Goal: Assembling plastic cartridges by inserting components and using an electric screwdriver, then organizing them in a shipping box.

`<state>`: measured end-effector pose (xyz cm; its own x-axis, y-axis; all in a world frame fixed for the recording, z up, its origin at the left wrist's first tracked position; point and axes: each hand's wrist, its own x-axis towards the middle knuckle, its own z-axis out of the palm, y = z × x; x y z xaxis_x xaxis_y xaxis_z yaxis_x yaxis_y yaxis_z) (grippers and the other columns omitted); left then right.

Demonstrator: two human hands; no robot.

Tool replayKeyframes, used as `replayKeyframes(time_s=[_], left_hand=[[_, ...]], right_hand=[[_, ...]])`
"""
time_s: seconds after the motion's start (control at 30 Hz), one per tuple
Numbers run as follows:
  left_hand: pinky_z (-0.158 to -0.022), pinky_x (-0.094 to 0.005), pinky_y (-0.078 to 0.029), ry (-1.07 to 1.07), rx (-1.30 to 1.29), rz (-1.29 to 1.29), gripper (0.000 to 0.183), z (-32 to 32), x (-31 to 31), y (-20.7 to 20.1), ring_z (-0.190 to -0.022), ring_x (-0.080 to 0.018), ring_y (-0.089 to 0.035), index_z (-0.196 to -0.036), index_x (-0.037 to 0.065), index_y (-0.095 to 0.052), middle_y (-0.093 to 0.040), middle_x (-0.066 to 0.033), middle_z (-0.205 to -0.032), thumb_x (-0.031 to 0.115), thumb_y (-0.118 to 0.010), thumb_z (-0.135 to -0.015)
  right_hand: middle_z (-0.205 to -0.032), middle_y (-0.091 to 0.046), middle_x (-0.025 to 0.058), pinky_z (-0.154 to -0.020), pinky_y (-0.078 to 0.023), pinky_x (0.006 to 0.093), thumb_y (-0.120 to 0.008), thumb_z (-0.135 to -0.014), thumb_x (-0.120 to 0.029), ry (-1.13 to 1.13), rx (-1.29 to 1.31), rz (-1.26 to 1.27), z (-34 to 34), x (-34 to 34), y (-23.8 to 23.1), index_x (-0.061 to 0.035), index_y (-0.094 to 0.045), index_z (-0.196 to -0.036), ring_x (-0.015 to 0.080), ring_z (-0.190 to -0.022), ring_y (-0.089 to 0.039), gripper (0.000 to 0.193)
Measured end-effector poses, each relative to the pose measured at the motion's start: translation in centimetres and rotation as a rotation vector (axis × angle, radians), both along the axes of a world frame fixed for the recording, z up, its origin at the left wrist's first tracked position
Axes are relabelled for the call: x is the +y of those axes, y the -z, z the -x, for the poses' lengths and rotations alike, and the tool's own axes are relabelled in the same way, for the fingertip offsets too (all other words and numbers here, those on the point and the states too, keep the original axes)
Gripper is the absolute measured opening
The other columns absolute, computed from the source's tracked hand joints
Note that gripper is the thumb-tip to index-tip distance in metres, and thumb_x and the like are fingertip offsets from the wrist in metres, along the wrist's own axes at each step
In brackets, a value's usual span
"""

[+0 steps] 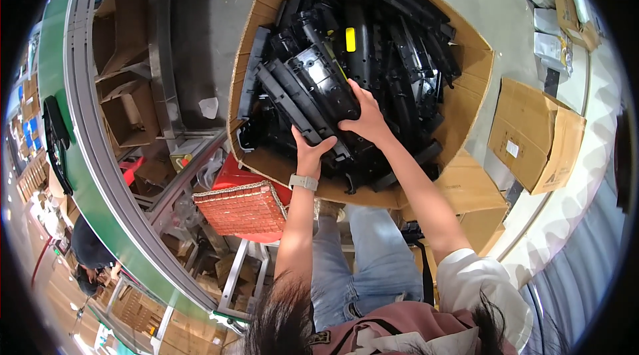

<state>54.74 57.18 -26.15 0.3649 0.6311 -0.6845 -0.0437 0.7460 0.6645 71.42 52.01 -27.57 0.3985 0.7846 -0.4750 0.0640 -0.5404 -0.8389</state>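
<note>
A large cardboard box (pixel 476 79) stands in front of me, heaped with black plastic parts that look like toner cartridges (pixel 359 49). Both my hands reach into it. My left hand (pixel 311 155), with a pale watch on the wrist, grips the near end of a long black toner cartridge (pixel 293 99). On that cartridge's right side my right hand (pixel 366 115) holds on, thumb and fingers apart around its shiny body. The fingertips are partly hidden against the black plastic. One cartridge near the box's middle bears a yellow label (pixel 351 39).
Left of the box runs a green conveyor belt (pixel 56 55) in a metal frame, with a black part (pixel 56 142) on it. A red woven basket (pixel 243 212) stands by my left forearm. Cardboard cartons (pixel 532 132) lie at the right. Another person (pixel 93 248) is at the far lower left.
</note>
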Motion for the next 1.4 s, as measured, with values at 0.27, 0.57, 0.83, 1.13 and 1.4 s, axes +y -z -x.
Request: replayKeyframes(time_s=[0.27,0.57,0.83,1.13,1.4], left_hand=[[-0.094,-0.0335,-0.042,0.085,0.020,-0.014,0.092,0.0,1.3,0.2,-0.111,-0.0197,-0.049,-0.137,0.010,-0.023,-0.048,-0.0056,-0.122,-0.009,-0.075,-0.063],[-0.094,-0.0349,-0.044,-0.032,-0.043,0.084,0.089,6.0,-0.1,-2.7,-0.110,-0.0230,-0.052,-0.139,0.009,-0.023,-0.050,-0.0090,-0.122,-0.010,-0.068,-0.064],[-0.097,-0.0390,-0.044,-0.220,-0.123,0.125,0.082,13.4,-3.2,-2.5,-0.112,-0.0295,-0.052,-0.135,0.002,-0.032,-0.050,-0.0130,-0.126,0.003,-0.071,-0.063],[-0.095,-0.0379,-0.046,-0.119,-0.094,0.111,0.077,13.7,-2.3,-3.1,-0.108,-0.0273,-0.056,-0.131,-0.002,-0.038,-0.054,-0.0131,-0.122,0.000,-0.071,-0.061],[-0.095,-0.0340,-0.043,0.010,-0.003,0.076,0.100,9.3,-1.8,0.2,-0.111,-0.0221,-0.052,-0.141,0.010,-0.021,-0.048,-0.0070,-0.124,-0.005,-0.074,-0.058]], right_hand=[[-0.140,-0.035,0.0163,-0.102,-0.035,0.0342,-0.074,-0.058,-0.017,-0.023,0.131,0.107,-0.5,0.8,0.5,-0.0137,-0.012,-0.148,0.0289,-0.127,-0.039,0.110],[-0.140,-0.037,0.0169,-0.106,-0.028,0.0302,-0.069,-0.063,-0.007,0.088,0.363,-0.017,5.0,-0.7,-5.3,-0.0057,-0.009,-0.147,0.0234,-0.129,-0.037,0.103],[-0.133,-0.036,0.0254,-0.103,-0.033,0.0412,-0.065,-0.069,-0.011,-0.122,0.019,-0.104,9.3,-0.6,-9.7,-0.0021,-0.018,-0.143,0.0421,-0.121,-0.039,0.088],[-0.138,-0.033,0.0229,-0.107,-0.028,0.0390,-0.065,-0.068,-0.009,-0.036,0.073,-0.221,9.9,-1.3,-9.3,-0.0010,-0.021,-0.142,0.0379,-0.129,-0.033,0.086],[-0.133,-0.043,0.0151,-0.102,-0.033,0.0312,-0.068,-0.065,-0.007,0.178,0.370,-0.038,8.6,-3.8,-3.4,-0.0028,-0.022,-0.142,0.0225,-0.121,-0.043,0.090]])
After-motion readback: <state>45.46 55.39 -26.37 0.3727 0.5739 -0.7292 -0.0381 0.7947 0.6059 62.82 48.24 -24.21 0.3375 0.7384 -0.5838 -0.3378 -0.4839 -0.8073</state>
